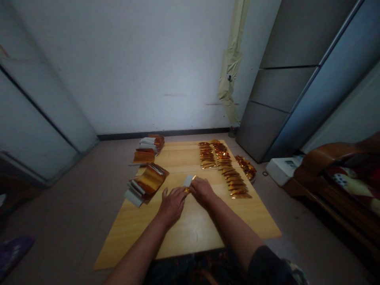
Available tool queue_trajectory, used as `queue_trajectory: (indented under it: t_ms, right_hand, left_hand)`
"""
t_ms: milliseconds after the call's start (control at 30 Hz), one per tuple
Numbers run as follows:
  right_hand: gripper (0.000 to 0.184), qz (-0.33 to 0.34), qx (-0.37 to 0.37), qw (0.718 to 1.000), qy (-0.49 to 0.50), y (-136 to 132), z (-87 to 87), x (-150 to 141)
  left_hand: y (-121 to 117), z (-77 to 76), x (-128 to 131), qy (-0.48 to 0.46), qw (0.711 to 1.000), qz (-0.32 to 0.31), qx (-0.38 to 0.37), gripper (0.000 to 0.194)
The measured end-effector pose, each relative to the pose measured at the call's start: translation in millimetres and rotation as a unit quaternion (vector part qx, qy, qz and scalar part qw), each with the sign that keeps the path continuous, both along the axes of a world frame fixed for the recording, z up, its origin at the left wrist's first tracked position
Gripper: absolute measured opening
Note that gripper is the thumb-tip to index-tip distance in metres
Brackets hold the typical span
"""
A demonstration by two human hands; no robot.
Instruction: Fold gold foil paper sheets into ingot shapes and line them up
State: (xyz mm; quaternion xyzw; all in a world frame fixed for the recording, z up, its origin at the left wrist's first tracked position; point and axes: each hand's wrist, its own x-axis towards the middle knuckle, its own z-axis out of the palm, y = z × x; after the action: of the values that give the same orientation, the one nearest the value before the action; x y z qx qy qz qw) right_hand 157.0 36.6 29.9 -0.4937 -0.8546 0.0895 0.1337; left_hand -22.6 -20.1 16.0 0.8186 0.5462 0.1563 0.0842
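Over the middle of a wooden table, my left hand (173,204) and my right hand (202,191) are close together on one sheet of gold foil paper (188,181). Its pale backing shows beyond the fingers, and a bit of gold glints between the hands. Both hands have their fingers closed on the sheet, which they partly cover. To the left lies a loose stack of gold and white paper sheets (151,178), nearest my left hand. On the right, folded gold paper pieces (236,180) lie overlapped in rows.
More paper stacks (144,156) lie at the table's far left. A container of folded gold pieces (246,166) stands on the floor beyond the table's right edge (263,204). Further right are a white box (282,170), a wooden seat (320,194) and a grey refrigerator (276,87).
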Motion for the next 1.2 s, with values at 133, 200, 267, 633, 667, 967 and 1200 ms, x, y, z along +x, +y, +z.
queue_trajectory:
  t_ms: [133, 200, 267, 633, 667, 967, 1200]
  right_hand:
    - [0.02, -0.004, -0.01, 1.0, -0.013, 2, 0.0, -2]
    - [0.02, -0.006, -0.013, 1.0, -0.011, 2, -0.5, -2]
    - [0.02, -0.007, -0.015, 1.0, -0.013, 2, -1.0, -2]
    - [0.019, -0.019, -0.027, 0.999, -0.02, 3, 2.2, -4]
    - [0.019, -0.02, -0.028, 0.999, -0.021, 3, 2.0, -4]
    - [0.006, -0.04, -0.01, 0.996, 0.075, 5, -9.2, -2]
    - [0.014, -0.049, -0.024, 0.983, 0.177, 8, -18.7, 0]
  left_hand:
    - [-2, 2.1, 1, 0.015, 1.0, -0.006, -0.006, 0.044]
    - [-3, 1.4, 2, 0.015, 1.0, 0.001, -0.002, 0.047]
    - [-4, -0.7, 2, 0.01, 1.0, 0.007, 0.005, 0.049]
    - [-3, -6.0, 1, 0.033, 0.999, 0.001, 0.035, 0.038]
    - [-3, -5.5, 2, 0.033, 0.999, 0.0, 0.032, 0.038]
    - [-5, 2.7, 5, 0.024, 1.0, 0.014, -0.001, 0.036]
    - [-5, 3.5, 7, 0.021, 0.999, 0.027, 0.006, 0.034]
